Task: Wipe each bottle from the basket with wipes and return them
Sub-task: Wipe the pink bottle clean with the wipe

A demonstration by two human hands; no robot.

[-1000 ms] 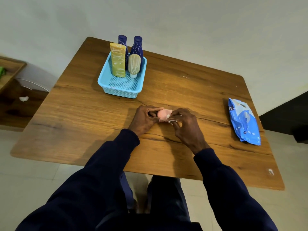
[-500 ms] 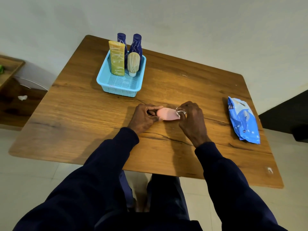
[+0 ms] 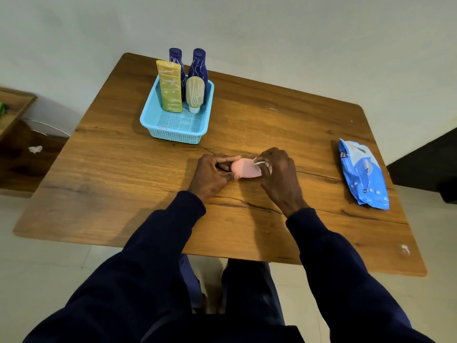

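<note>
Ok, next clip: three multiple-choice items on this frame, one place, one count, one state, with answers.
1. Where is the pack of wipes? A) on the table B) on the floor C) on the lap
2. How many containers stand in the basket? A) two B) four C) six
3. The pink bottle is A) lying untouched B) standing in the basket C) held by the left hand, the right hand holding a wipe to it
1 A, it lies by the right edge. 2 B, two dark blue bottles, a yellow tube, a beige bottle. 3 C, both hands grip it.
</note>
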